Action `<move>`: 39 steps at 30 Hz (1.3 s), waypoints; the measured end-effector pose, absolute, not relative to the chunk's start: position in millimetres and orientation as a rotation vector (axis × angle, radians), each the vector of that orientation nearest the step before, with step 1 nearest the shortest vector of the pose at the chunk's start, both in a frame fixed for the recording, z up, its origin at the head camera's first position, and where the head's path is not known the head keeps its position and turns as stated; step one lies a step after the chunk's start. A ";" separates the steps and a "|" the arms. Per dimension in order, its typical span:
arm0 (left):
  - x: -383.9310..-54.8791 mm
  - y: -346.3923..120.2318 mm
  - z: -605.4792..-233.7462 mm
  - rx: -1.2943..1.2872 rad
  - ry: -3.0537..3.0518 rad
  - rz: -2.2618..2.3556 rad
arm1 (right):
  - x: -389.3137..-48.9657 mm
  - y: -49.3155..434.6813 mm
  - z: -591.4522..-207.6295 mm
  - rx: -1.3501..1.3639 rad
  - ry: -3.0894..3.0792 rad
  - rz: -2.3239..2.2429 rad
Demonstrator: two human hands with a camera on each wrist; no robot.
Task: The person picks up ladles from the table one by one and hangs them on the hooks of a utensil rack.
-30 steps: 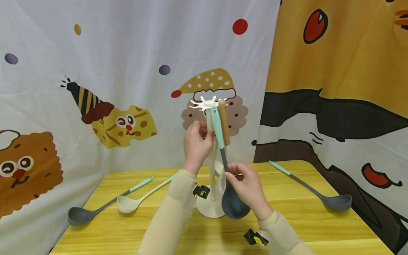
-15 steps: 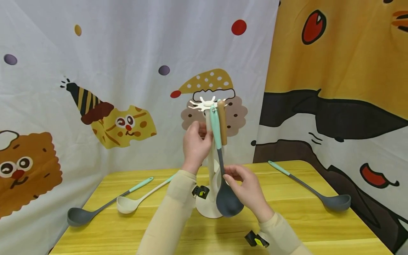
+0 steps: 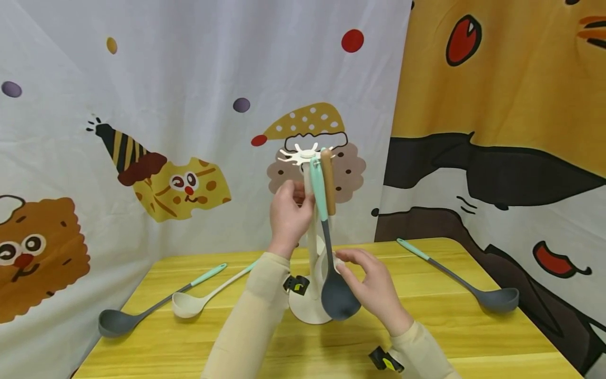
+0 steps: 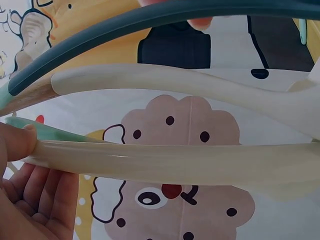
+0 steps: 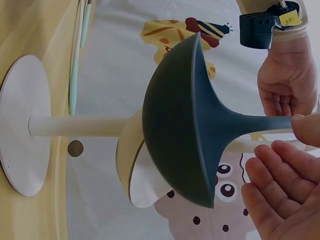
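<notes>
A white utensil stand (image 3: 307, 310) with a ring of hooks rises from the table. My left hand (image 3: 291, 218) pinches its pole high up, between thumb and fingers. From a hook hangs a dark grey ladle (image 3: 340, 300) with a mint handle, bowl down. My right hand (image 3: 374, 289) is beside the ladle's neck, fingers spread; in the right wrist view its thumb overlaps the neck. Just behind hangs a cream ladle (image 5: 131, 165) with a wooden handle (image 3: 328, 184). Another mint handle (image 4: 55, 132) shows behind the pole in the left wrist view.
On the wooden table (image 3: 246, 352) lie a grey ladle (image 3: 118, 322) and a cream ladle (image 3: 189, 305) at the left. Another grey ladle (image 3: 497, 300) lies at the right. A cartoon-printed curtain (image 3: 199, 105) hangs behind the table.
The hanging grey ladle has swung left toward the pole. My right hand has loosened its pinch on the neck and drawn slightly away. My left hand stays on the pole.
</notes>
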State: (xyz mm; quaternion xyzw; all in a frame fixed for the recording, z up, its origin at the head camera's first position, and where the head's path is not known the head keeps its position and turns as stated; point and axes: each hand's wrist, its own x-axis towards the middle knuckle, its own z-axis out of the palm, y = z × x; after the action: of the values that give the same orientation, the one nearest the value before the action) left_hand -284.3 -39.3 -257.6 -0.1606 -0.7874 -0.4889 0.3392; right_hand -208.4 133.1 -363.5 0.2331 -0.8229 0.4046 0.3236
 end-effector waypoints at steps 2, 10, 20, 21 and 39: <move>-284.4 -39.6 -257.4 -0.416 -2.046 -1.276 | -209.2 134.4 -365.1 0.621 -2.155 1.039; -285.4 -39.4 -256.6 -0.422 -2.029 -1.289 | -213.2 144.4 -368.9 0.592 -2.185 0.981; -286.6 -37.9 -257.9 -0.432 -1.963 -1.345 | -218.8 164.4 -372.7 0.534 -2.269 0.990; -286.5 -37.7 -258.3 -0.430 -1.955 -1.351 | -219.3 166.7 -373.4 0.525 -2.277 0.988; -286.6 -34.7 -257.7 -0.361 -1.835 -1.332 | -227.4 210.2 -388.3 0.390 -2.323 0.841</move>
State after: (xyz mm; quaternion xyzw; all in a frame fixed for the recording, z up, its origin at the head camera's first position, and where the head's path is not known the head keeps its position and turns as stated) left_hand -286.6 -34.7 -257.7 -0.1434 -0.7288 -0.5291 0.4103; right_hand -227.4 210.2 -388.3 0.1481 -0.8816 0.3190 0.3147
